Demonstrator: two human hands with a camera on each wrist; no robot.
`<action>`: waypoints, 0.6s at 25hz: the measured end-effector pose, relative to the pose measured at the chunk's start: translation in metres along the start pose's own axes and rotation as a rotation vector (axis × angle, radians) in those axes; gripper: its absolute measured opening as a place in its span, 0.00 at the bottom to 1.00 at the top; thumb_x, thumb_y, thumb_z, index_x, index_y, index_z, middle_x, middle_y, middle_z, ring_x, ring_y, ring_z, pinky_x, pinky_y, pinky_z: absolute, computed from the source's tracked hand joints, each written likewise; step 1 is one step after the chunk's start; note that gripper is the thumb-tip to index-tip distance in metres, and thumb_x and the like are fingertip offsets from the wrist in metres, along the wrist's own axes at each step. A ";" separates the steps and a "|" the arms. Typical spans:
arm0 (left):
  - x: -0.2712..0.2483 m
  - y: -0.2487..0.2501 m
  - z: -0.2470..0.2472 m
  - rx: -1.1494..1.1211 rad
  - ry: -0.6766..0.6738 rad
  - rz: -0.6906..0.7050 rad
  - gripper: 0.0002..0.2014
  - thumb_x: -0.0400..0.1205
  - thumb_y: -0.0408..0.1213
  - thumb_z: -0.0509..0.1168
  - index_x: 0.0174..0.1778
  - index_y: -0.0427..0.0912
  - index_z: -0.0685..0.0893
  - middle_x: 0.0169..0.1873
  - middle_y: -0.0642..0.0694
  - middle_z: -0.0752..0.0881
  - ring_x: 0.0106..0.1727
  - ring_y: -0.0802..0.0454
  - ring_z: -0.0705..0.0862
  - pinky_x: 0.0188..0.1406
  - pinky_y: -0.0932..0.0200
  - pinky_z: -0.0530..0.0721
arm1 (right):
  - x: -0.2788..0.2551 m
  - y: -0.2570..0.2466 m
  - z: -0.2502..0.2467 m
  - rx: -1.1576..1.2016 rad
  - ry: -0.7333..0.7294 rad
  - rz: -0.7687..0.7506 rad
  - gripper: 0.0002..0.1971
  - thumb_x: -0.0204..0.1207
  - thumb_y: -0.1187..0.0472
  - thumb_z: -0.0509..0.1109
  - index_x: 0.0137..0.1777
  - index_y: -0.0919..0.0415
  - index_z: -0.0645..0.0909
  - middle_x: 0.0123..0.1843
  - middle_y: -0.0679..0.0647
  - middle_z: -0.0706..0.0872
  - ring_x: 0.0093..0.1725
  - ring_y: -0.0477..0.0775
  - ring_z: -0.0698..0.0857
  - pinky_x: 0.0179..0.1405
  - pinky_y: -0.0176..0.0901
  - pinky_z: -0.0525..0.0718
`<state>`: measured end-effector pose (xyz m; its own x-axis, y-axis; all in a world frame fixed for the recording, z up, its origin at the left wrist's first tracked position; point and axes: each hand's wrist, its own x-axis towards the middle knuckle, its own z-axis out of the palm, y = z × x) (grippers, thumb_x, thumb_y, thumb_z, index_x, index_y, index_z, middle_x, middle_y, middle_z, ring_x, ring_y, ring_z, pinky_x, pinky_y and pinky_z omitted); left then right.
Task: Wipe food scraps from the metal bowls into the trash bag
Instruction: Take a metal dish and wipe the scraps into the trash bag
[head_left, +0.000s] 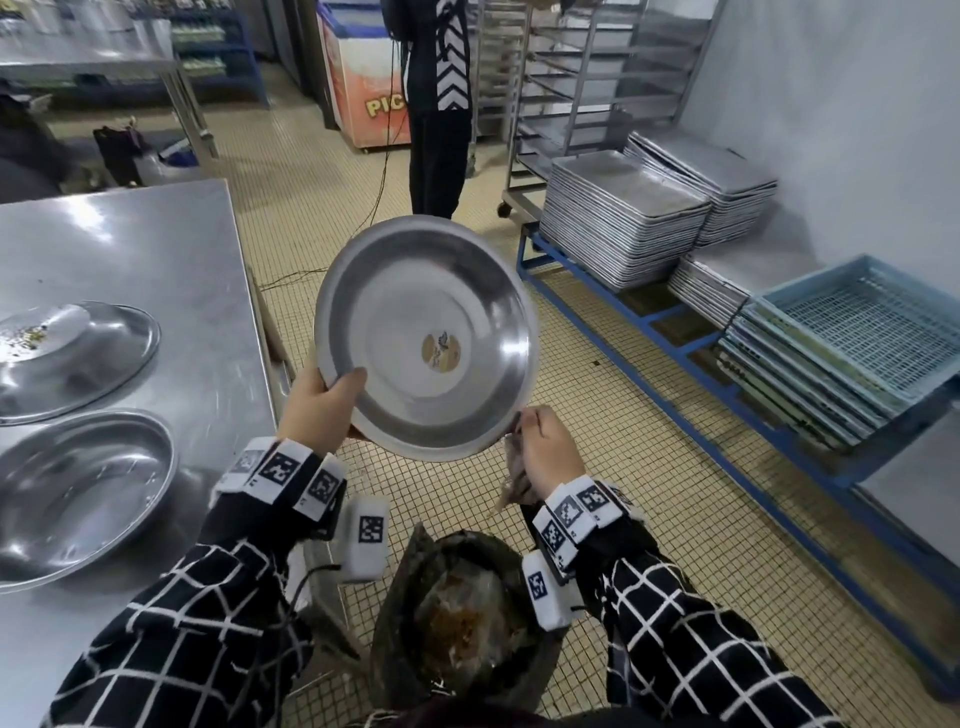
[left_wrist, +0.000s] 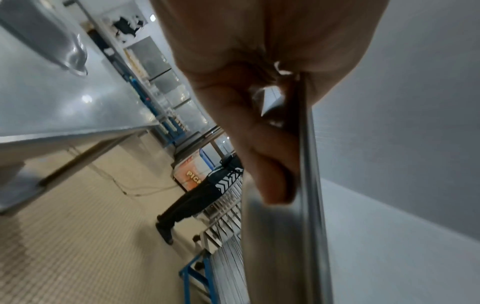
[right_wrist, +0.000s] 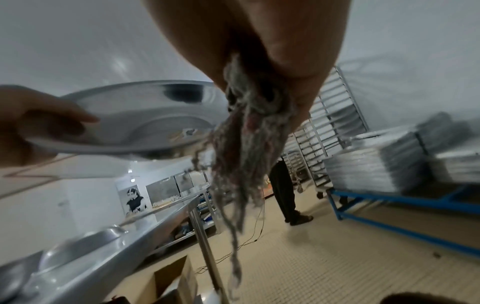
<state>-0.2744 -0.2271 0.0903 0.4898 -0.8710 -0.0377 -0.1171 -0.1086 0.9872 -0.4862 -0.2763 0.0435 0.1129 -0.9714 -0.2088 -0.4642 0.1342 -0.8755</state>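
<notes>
My left hand (head_left: 324, 410) grips the rim of a round metal bowl (head_left: 426, 338) and holds it tilted toward me above the floor; its inside looks bare except for a round sticker in the middle. In the left wrist view the fingers (left_wrist: 262, 156) curl round the bowl's rim (left_wrist: 309, 185). My right hand (head_left: 548, 449) sits just below the bowl's lower edge and grips a frayed grey rag (right_wrist: 244, 144), whose strands hang down. A dark trash bag (head_left: 462, 613) with brown scraps inside stands open on the floor right below both hands.
A steel table (head_left: 171, 249) on the left carries two more metal bowls (head_left: 78, 493), one (head_left: 62, 353) with scraps. Stacks of metal trays (head_left: 623, 218) and blue crates (head_left: 857, 332) lie on a blue rack at right. A person (head_left: 439, 104) stands ahead by a wheeled rack.
</notes>
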 end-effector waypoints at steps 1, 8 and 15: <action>0.002 0.002 -0.005 0.058 0.000 0.044 0.07 0.83 0.34 0.60 0.54 0.51 0.76 0.41 0.44 0.83 0.43 0.40 0.85 0.40 0.44 0.87 | -0.001 0.005 -0.002 -0.068 0.023 -0.040 0.15 0.86 0.52 0.50 0.54 0.60 0.75 0.47 0.58 0.82 0.32 0.45 0.81 0.24 0.27 0.78; 0.001 -0.001 -0.017 0.433 -0.129 0.179 0.05 0.86 0.40 0.59 0.47 0.56 0.75 0.34 0.52 0.80 0.32 0.57 0.80 0.28 0.66 0.77 | 0.018 -0.014 -0.013 -0.286 0.071 -0.632 0.17 0.80 0.62 0.65 0.68 0.58 0.75 0.62 0.50 0.81 0.56 0.43 0.80 0.57 0.34 0.79; -0.008 -0.002 -0.005 0.464 -0.204 0.264 0.05 0.85 0.42 0.59 0.48 0.58 0.76 0.32 0.52 0.84 0.33 0.51 0.84 0.27 0.69 0.79 | 0.043 -0.033 0.015 -0.423 0.069 -0.815 0.16 0.75 0.70 0.69 0.62 0.66 0.83 0.63 0.62 0.78 0.63 0.56 0.78 0.66 0.28 0.66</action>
<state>-0.2741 -0.2179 0.0896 0.2207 -0.9671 0.1263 -0.6024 -0.0333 0.7975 -0.4526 -0.3198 0.0571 0.4997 -0.7455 0.4410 -0.5482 -0.6664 -0.5054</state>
